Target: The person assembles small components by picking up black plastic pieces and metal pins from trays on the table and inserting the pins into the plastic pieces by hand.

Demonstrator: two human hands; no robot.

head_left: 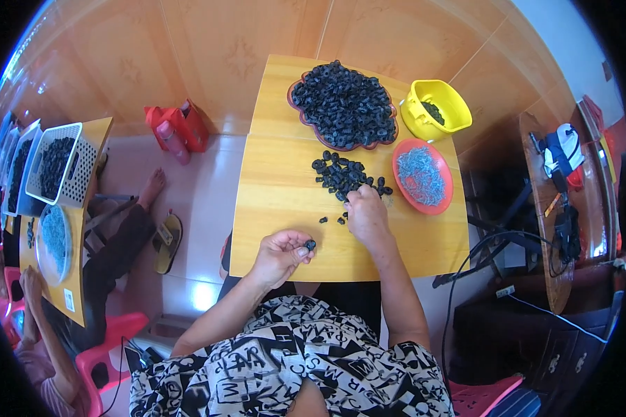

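Observation:
Between the thumb and fingers of my left hand [281, 257] is a small round black part [310, 245], held above the front of the yellow wooden table [271, 187]. My right hand [368, 217] reaches farther in, its fingers bent down at the near edge of a loose pile of black parts [341, 174]. Whatever its fingertips pinch is hidden. A few single black parts [323, 219] lie on the wood between my two hands. Beyond the pile, a dark red scalloped tray [306, 125] is heaped with many more black parts.
At the table's right are an orange-red plate [446, 182] of thin silvery pieces and a yellow tub [459, 111] with some black parts. Far right stands a brown side table [546, 264] with cables. Leftward, another person's arm [42, 326] rests by a second table [83, 208].

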